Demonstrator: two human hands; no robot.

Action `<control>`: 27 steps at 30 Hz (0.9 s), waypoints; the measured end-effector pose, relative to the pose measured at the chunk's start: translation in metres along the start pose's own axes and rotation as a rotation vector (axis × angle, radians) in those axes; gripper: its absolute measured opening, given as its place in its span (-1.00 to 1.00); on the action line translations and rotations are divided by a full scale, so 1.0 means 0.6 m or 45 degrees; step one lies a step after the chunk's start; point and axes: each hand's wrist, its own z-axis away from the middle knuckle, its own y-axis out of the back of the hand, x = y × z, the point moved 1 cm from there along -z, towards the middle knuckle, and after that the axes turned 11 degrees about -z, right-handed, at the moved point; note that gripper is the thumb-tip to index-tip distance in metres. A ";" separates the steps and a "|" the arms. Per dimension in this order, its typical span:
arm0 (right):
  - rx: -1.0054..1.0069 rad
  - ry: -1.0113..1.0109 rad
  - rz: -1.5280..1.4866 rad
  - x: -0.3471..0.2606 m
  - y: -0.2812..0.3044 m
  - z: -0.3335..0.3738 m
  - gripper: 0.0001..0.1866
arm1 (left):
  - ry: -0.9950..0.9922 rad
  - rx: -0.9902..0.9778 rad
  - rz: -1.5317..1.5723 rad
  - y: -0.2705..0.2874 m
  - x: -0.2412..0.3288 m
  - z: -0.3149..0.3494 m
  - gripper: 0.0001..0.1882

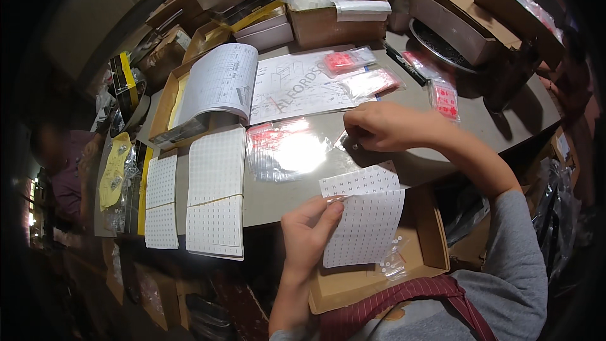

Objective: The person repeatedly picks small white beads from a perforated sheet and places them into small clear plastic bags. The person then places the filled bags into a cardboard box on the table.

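Several sheets of small white stickers (pixel 214 199) lie at the left of the grey table (pixel 505 120), some hanging over its near edge, with an open ruled booklet (pixel 218 82) and a printed drawing (pixel 297 85) behind them. We hold one more label sheet (pixel 366 221) just off the table's front edge, above an open cardboard box (pixel 429 240) on our lap. Our left hand (pixel 309 230) pinches its left edge between thumb and fingertips; we judge the sheet very light, thin and floppy, prone to curl or crease, so gripping near an edge as now seems best. The folded top strip already bends back. Clear plastic bags (pixel 287 148) lie flat in the middle of the table, glossy and probably slippery. Further right, our right hand (pixel 379 127) is closed on the table, fingertips pressed on what looks like a small clear bag; we cannot tell what is inside. Beyond it lie packets of red parts (pixel 372 82), and cardboard boxes (pixel 454 19) crowd the far edge, so free room is tight
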 end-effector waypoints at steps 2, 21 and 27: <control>0.073 0.082 0.141 0.005 -0.012 0.004 -0.77 | 0.024 -0.011 0.010 -0.002 0.001 -0.001 -0.77; -0.344 0.440 -0.862 -0.043 -0.082 0.182 -0.56 | 0.029 0.339 0.226 0.071 0.019 0.061 -0.72; -0.086 0.370 -0.884 -0.075 -0.034 0.187 -0.83 | 0.052 0.279 0.185 0.052 0.021 0.053 -0.76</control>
